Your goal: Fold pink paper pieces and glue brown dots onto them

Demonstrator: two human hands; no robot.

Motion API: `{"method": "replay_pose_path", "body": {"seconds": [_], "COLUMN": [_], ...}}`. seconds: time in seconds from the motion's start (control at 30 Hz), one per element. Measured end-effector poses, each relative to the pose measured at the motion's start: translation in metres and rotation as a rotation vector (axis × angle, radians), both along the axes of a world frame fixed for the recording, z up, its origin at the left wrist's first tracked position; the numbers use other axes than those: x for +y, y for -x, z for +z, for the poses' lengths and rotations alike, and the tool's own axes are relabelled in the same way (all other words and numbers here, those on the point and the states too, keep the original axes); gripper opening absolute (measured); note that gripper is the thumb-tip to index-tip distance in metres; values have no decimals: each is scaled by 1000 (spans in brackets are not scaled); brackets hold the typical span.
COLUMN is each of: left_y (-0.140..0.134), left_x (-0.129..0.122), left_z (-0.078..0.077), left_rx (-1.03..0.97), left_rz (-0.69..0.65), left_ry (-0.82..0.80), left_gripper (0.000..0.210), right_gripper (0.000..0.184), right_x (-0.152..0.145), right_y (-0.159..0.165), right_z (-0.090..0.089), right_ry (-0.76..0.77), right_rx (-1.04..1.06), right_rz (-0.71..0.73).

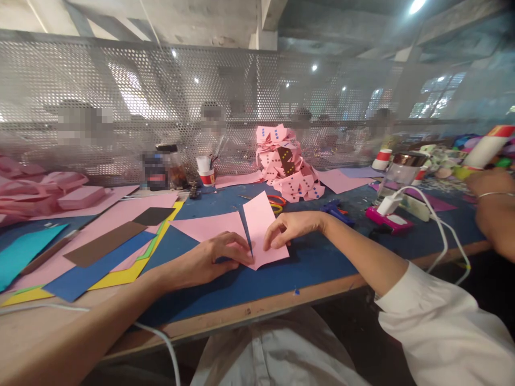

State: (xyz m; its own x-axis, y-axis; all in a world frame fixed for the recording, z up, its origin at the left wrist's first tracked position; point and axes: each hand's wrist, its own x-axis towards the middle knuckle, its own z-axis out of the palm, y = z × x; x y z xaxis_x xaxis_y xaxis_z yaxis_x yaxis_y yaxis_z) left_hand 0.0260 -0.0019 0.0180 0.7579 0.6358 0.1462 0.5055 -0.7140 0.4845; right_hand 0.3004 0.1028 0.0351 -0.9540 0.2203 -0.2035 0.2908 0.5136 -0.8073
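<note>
A creased piece of pink foam sheet or paper (259, 214) lies on the blue mat in front of me, its upper part tilted up. My left hand (223, 254) has its fingertips closed on the lower left corner of this piece. Curled over its right side, my right hand (287, 230) holds it with thumb and fingers. A second pink section (213, 226) spreads to the left, partly under my left hand. A narrow dark gap separates the two, and my fingers hide whether they join below. Just behind are scissors (277, 202) with orange and yellow handles.
Pink pieces with coloured dots (281, 161) are piled at the back. Coloured sheets (108, 244) overlap at left beside pink stacks (76, 187). Rightward are a blue tool (338, 210), a pink device (388, 220) with a white cable, a jar (402, 171) and another person's arm (497, 209).
</note>
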Motion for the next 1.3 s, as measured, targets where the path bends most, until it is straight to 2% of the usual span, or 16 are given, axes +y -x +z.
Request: {"method": "replay_pose_path", "body": {"seconds": [0.7,1.3], "left_y": [1,-1], "left_x": [0,-3], "left_z": [4,9], "left_rx": [13,93], "left_rz": [-45,-24], "left_ry": [-16,44], "left_gripper": [32,35], "right_gripper": [36,36], "right_x": [0,-1], "right_y": [-2,-2], "right_z": [-1,3], "right_ry": [32,-15], "right_rx": [-33,-61], "right_rz": [8,50]}}
